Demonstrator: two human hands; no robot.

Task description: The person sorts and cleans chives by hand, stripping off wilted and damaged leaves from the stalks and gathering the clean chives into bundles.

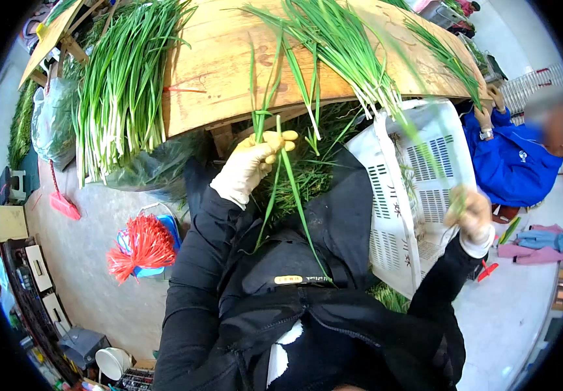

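My left hand (259, 159), in a pale glove with yellow fingertips, is closed on a few green stalks (301, 202) that hang down over my dark apron. Out to the right, my right hand (469, 212) is blurred above the white perforated crate (386, 228); blurred green leaves trail near it, and its fingers are smeared by motion. Loose green stalks (353, 58) lie on the wooden table (216, 72), their white ends over its near edge. A thick pile of stalks (122, 85) covers the table's left end.
At the right, a co-worker in a blue jacket (509, 159) has both hands by the table's edge, near a thin bunch (447, 55). Red ties (141, 247) lie on a blue stool at the left. A clear plastic bag (57, 124) hangs farther left.
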